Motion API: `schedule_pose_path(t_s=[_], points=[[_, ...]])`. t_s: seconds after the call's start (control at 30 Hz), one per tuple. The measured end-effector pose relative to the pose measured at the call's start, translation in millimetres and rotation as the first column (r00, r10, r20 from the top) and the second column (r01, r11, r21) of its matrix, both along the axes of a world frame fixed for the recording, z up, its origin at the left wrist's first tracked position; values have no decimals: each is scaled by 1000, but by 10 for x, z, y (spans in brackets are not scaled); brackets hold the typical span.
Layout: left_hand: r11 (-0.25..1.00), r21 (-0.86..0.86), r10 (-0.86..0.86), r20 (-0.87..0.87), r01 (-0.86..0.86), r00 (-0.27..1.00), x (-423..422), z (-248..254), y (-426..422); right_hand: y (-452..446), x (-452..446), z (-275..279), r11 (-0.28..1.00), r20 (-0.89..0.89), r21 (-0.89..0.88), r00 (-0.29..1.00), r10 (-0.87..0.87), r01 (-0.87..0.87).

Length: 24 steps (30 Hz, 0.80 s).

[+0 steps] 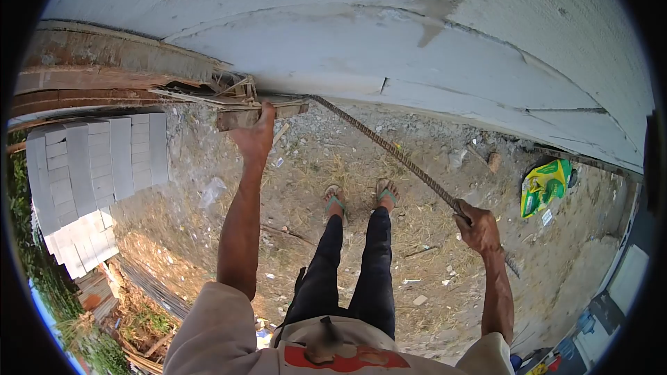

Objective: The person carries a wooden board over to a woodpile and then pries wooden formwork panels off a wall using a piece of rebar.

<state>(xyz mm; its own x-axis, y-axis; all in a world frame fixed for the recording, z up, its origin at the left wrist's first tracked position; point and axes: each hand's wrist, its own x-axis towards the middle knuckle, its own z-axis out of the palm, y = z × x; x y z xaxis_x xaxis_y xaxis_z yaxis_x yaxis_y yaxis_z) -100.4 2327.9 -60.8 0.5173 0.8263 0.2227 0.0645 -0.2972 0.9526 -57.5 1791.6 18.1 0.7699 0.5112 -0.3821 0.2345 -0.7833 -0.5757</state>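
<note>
My right hand (478, 228) is closed around a ribbed steel rebar (389, 146). The bar slants up and left to the base of the wall, and its bent far tip meets the right end of a splintered wooden board (288, 109). A short length sticks out behind my right fist. My left hand (256, 137) grips the board from the near side with the thumb on top; the other fingers are mostly hidden. Broken wood slivers (240, 89) jut up just beyond it.
A pale wall (313, 48) runs along the far side, with a wooden beam (111, 55) at left. Stacked grey blocks (104, 160) stand left. A green-yellow bag (545, 187) lies at right. Stones and dry straw litter the dirt ground (431, 264) around my sandalled feet.
</note>
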Motion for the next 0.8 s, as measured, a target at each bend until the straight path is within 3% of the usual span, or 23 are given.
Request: schedule_pose_path(t_s=[0.1,0.2,0.3,0.4,0.47,0.5,0.57,0.6,0.8], points=[[999,-35,-42,-19,42,999,-18,102,-15,92,1124,386,980,99,-157,986,137,-120],[996,-54,-79,-64,75,995,-13,120,39,176,1297,593,964,190,-207,960,206,-166],[979,-152,-163,-180,136,970,-46,60,40,77,551,523,992,47,-120,998,46,-40],[972,-110,-232,-276,209,933,-97,-126,157,92,-621,324,981,-102,-1,976,-193,194],[981,-101,-186,-203,168,961,-91,-173,179,209,-1313,319,953,-174,38,941,-289,299],[983,-98,-172,-169,157,971,-79,-188,176,297,-1613,290,937,-123,111,940,-318,332],[984,-101,-160,-121,148,980,-81,-189,123,481,-2012,299,932,-161,43,923,-349,360],[984,-104,-158,-104,147,982,-77,-173,90,646,-2102,277,947,-94,60,946,-311,317],[984,-151,-113,-112,95,987,-36,-9,7,958,-2253,-342,975,-102,75,974,-201,209]])
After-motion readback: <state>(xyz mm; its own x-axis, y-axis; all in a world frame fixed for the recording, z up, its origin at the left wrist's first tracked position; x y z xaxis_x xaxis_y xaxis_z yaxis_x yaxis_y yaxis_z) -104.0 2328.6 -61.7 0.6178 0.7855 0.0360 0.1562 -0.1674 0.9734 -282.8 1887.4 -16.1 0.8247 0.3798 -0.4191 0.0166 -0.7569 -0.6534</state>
